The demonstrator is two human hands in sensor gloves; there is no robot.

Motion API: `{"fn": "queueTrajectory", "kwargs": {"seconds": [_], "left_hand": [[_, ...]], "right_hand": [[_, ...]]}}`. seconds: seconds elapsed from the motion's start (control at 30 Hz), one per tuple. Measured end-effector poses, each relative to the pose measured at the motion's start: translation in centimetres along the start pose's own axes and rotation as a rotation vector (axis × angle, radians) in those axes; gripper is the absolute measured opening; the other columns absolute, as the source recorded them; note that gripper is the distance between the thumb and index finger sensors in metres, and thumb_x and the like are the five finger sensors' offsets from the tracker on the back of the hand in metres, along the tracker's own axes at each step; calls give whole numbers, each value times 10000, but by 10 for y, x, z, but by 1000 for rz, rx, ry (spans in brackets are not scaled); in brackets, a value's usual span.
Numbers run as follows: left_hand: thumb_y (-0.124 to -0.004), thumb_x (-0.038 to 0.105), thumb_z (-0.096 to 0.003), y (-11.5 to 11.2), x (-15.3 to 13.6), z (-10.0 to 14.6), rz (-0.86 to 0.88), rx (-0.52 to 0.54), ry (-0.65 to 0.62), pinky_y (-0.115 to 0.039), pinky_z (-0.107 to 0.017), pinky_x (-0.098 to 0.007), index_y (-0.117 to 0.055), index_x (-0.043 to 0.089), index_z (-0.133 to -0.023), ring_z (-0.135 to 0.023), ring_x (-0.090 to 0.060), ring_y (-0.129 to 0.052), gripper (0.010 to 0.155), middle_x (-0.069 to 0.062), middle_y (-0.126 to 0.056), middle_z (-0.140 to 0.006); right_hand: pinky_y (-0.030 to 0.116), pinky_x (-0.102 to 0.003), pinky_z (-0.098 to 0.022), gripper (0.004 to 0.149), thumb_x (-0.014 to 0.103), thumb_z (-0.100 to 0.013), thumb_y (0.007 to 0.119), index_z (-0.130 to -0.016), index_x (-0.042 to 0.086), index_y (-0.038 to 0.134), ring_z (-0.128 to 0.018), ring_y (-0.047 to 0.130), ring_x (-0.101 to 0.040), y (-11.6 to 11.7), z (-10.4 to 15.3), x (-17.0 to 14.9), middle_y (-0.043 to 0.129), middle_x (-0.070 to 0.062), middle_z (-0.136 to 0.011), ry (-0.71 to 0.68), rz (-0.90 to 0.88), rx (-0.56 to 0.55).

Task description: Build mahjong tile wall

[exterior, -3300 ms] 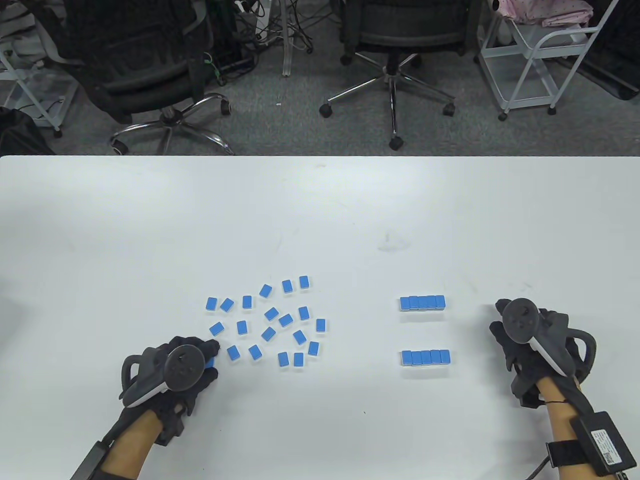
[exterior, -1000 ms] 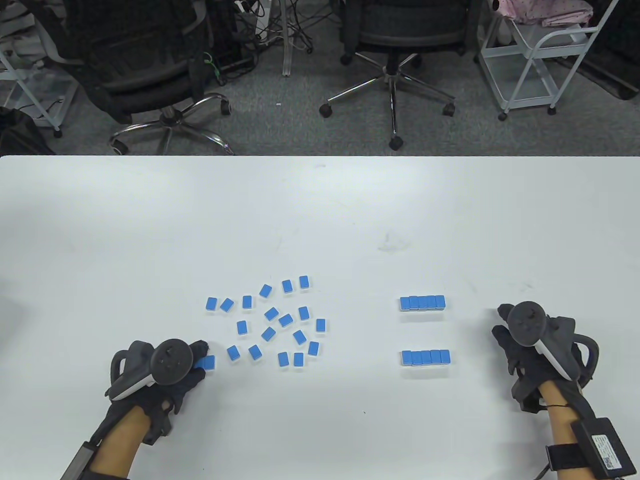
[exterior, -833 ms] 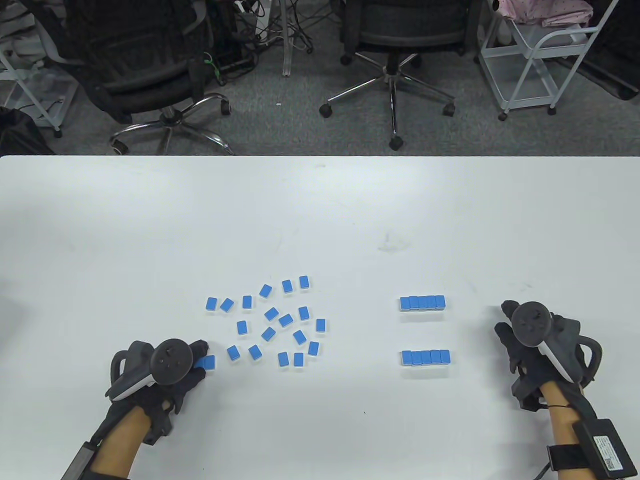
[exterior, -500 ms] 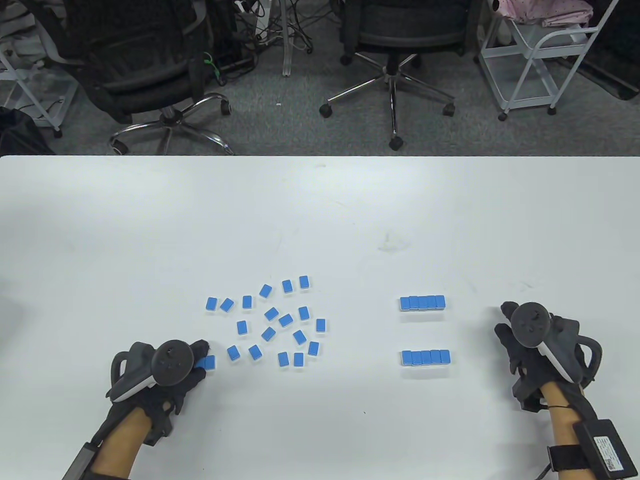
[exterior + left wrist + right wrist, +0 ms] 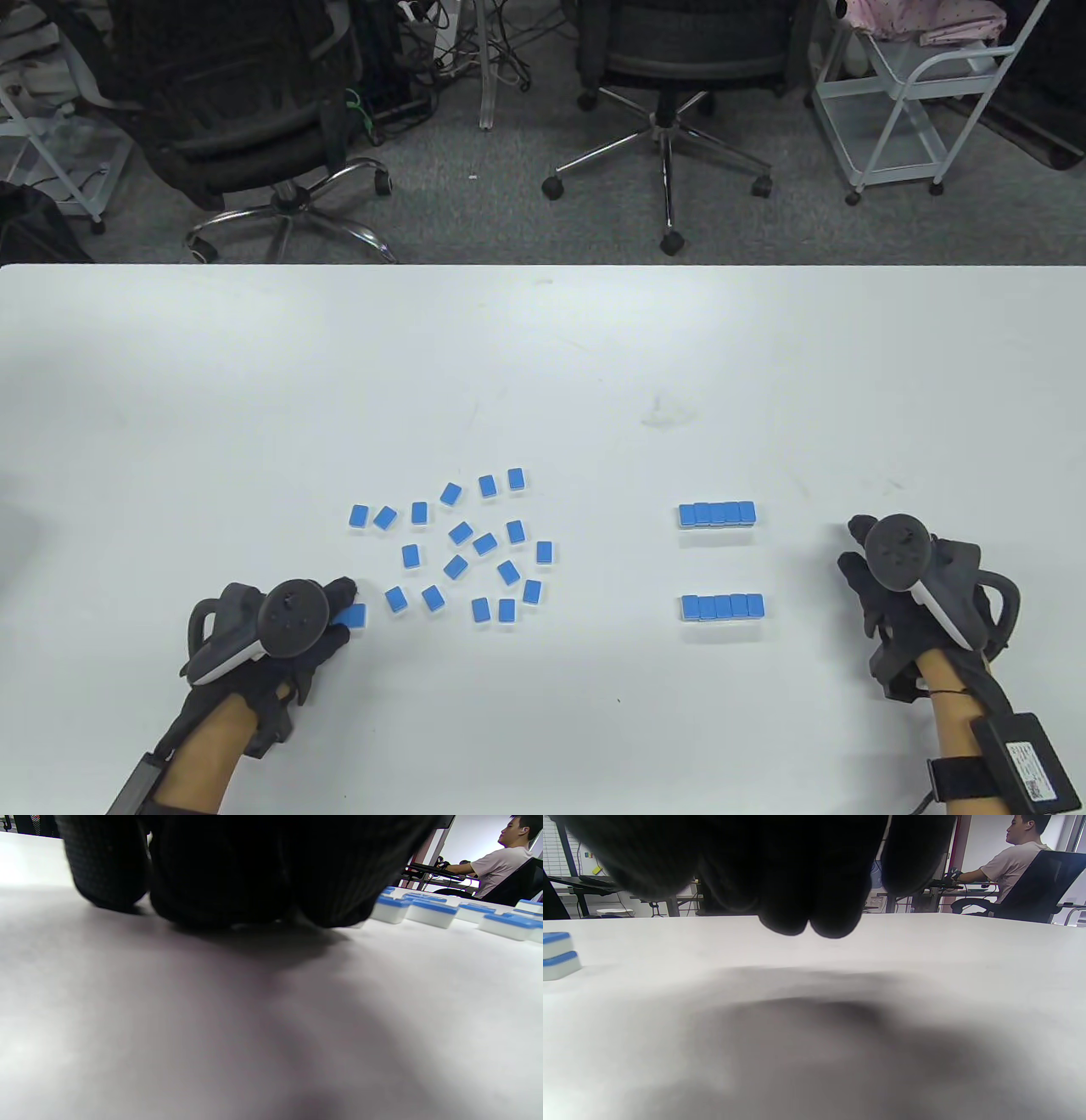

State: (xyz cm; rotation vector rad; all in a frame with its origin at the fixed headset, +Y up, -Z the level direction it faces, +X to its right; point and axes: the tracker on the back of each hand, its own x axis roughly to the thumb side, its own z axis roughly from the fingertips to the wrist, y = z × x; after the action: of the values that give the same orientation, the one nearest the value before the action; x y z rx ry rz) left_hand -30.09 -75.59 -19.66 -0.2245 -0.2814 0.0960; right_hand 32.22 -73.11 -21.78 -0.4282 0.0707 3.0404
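The table view looks steeply down from above the near edge of the desk (image 5: 543, 356). Both wrist views skim its surface from close up, facing the far edge, and share that white top.

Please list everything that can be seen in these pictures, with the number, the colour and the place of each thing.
loose mahjong tiles: eighteen, blue backs on white, scattered on the table, left of centre
tile at the fingertips: one, blue, at the near left edge of the scatter
tile rows: two, blue, right of centre, far row and near row, each five tiles across
table: one, white
office chairs: two, black, on the floor behind the table, one left, one at the middle
trolley: one, white, far right
left hand: black glove, fingertips against the one tile
right hand: black glove, right of the rows, holding nothing
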Motion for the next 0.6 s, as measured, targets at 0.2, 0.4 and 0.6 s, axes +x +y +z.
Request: {"fn": "queueTrajectory", "kwargs": {"seconds": [0.2, 0.4, 0.6], "left_hand": [[-849, 401, -466, 0, 0, 0, -2, 2, 1, -775, -610, -527, -696, 247, -1018, -496, -201, -956, 593, -26, -857, -806], [-791, 466, -478, 24, -20, 11, 145, 65, 39, -759, -627, -563, -609, 280, -1068, -659, -271, -937, 644, -25, -786, -937], [-756, 458, -499, 28, -38, -11, 205, 12, 177, -725, -655, -601, -573, 321, -1086, -828, -313, -869, 630, -32, -692, -1053]], "right_hand": [[620, -567, -743, 564, 507, -347, 766, -879, 325, 726, -863, 859, -267, 1, 0, 0, 852, 16, -922, -3, 2, 2], [621, -567, -742, 564, 509, -347, 766, -878, 322, 729, -859, 863, -266, -1, 2, -1, 855, 16, -919, -1, -3, 11], [628, -567, -736, 563, 509, -347, 765, -877, 321, 731, -851, 869, -267, -7, 4, 0, 861, 13, -912, -9, -23, -15]]}}
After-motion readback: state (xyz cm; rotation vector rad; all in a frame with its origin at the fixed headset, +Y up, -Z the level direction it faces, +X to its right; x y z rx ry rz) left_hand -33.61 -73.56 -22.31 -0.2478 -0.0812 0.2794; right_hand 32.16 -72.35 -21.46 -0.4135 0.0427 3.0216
